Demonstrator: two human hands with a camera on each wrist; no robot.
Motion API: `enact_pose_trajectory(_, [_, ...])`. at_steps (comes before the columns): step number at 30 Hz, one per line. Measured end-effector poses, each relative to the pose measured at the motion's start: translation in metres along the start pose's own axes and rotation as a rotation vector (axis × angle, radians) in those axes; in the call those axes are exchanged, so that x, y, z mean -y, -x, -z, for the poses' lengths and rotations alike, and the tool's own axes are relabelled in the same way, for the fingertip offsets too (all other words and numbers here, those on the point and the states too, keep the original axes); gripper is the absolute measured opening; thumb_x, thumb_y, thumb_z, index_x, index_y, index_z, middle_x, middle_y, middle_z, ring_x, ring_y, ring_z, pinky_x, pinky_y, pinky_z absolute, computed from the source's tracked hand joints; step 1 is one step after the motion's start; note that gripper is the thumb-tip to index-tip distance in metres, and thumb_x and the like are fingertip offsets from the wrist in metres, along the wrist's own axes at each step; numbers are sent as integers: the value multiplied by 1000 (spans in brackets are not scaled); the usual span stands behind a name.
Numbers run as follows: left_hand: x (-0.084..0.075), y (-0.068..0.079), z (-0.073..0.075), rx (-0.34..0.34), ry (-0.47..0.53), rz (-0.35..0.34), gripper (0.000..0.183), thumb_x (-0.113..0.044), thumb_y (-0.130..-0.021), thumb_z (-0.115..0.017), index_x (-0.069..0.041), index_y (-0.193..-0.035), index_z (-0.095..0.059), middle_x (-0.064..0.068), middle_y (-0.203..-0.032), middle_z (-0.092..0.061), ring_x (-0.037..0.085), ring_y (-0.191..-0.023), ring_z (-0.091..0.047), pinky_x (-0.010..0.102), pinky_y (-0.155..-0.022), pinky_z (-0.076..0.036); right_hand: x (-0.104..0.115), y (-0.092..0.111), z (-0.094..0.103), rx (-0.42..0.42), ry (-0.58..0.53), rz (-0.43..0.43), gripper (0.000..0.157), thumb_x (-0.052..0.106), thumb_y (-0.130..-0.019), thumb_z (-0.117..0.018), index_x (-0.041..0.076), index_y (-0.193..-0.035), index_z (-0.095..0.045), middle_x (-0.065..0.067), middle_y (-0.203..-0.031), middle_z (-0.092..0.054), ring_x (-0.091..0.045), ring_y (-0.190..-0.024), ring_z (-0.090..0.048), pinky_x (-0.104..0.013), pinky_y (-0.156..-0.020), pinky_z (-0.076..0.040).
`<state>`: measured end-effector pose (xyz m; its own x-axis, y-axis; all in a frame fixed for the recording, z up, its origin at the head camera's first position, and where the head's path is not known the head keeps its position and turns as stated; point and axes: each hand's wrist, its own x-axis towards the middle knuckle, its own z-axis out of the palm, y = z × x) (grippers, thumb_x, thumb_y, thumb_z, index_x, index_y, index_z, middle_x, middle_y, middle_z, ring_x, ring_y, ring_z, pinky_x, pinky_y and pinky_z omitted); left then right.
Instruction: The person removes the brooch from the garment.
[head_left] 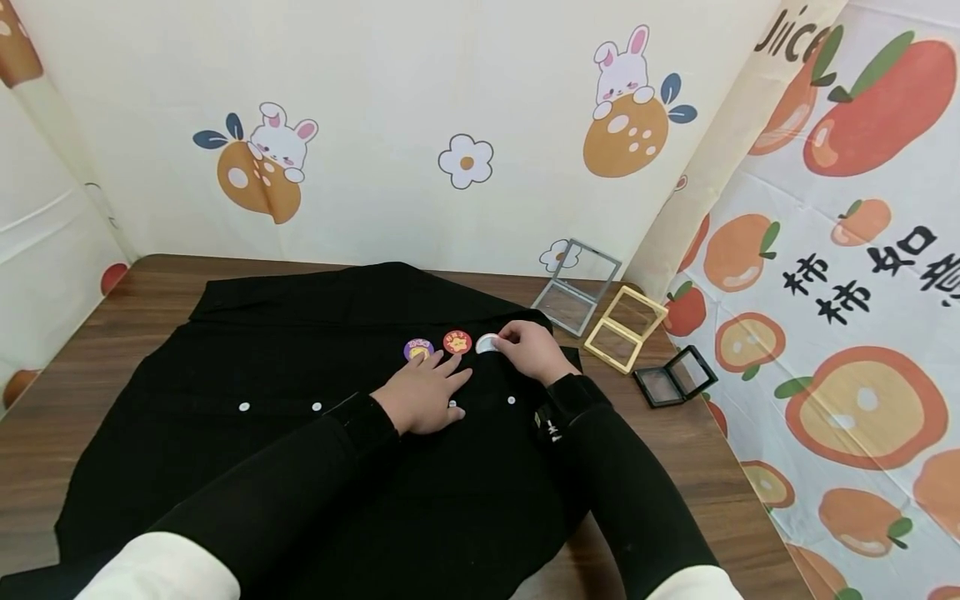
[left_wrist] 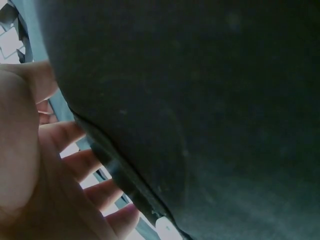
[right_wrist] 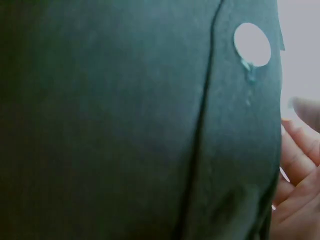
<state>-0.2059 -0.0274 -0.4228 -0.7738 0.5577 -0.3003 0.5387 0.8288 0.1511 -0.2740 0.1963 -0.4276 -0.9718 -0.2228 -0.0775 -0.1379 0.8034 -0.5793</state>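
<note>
A black shirt point(head_left: 247, 467) with small white buttons point(head_left: 317, 407) is spread over the table. Fingers apart, my left hand point(head_left: 426, 393) rests on the shirt, its fingertips just below a purple round badge point(head_left: 417, 347) and a red round badge point(head_left: 457, 342). To their right, my right hand point(head_left: 534, 352) pinches the edge of a whitish round badge point(head_left: 487, 342) at the cloth; the hand hides part of it. Dark cloth fills most of both wrist views, with the left hand point(left_wrist: 60, 185) and right hand point(right_wrist: 300, 170) at the sides.
Three hinged, see-through frames stand or lie on the wooden table point(head_left: 697, 467) at the right: a grey frame point(head_left: 564, 307), a gold frame point(head_left: 626, 328) and a black frame point(head_left: 663, 387). Printed cloth hangs behind and along the right side.
</note>
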Motion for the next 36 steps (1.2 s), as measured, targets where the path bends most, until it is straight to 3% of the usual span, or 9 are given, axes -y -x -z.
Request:
enact_pose_trajectory(7, [0,-1,1,3,-7,2,71,-56,-104,-52,-21,-164,-33,7,-170,-21,34,-156,-17,55,-124,-15,8,-2,-4,-43,30,-69,22,32,-104,-66,10,-100,-69,-6,-94,-66,-23,-82,-59,-40,-79,-47])
enact_pose_trajectory(12, [0,-1,-1,-5,-24,-1,71,-56,-104,-52,-22,-164,-33,6,-170,-21,33,-156,-17,53,-124,-15,13,-3,-10,-62,63,-92,19,30,-103,-67,12,-109,-66,-6,-100,-64,-23,-86,-59,-40,-81,-48])
enact_pose_trajectory(15, [0,-1,-1,-11,-23,-7,70,-55,-104,-52,-21,-163,-34,6,-170,-22,34,-155,-18,54,-124,-16,14,-3,-13,-74,107,-68,18,27,-102,-68,14,-114,-64,-5,-100,-62,-22,-86,-58,-39,-80,-47])
enact_pose_trajectory(23, [0,-1,-2,-12,-33,-10,70,-56,-104,-51,-22,-163,-34,6,-170,-23,34,-155,-18,54,-123,-17,16,0,-10,-25,270,8,14,25,-105,-63,14,-109,-69,-2,-89,-61,-20,-75,-56,-38,-73,-47])
enact_pose_trajectory(30, [0,-2,-2,2,-26,1,71,-56,-104,-51,-21,-164,-33,6,-170,-22,34,-155,-18,54,-124,-16,11,4,-7,54,280,48,20,24,-103,-66,11,-117,-73,-4,-95,-59,-20,-81,-55,-37,-77,-47])
enact_pose_trajectory(36, [0,-2,-1,-1,-28,0,72,-57,-104,-51,-21,-163,-34,6,-170,-22,34,-155,-18,54,-123,-16,6,4,-5,73,266,69,23,23,-102,-68,10,-121,-72,-5,-98,-59,-21,-85,-55,-39,-81,-47])
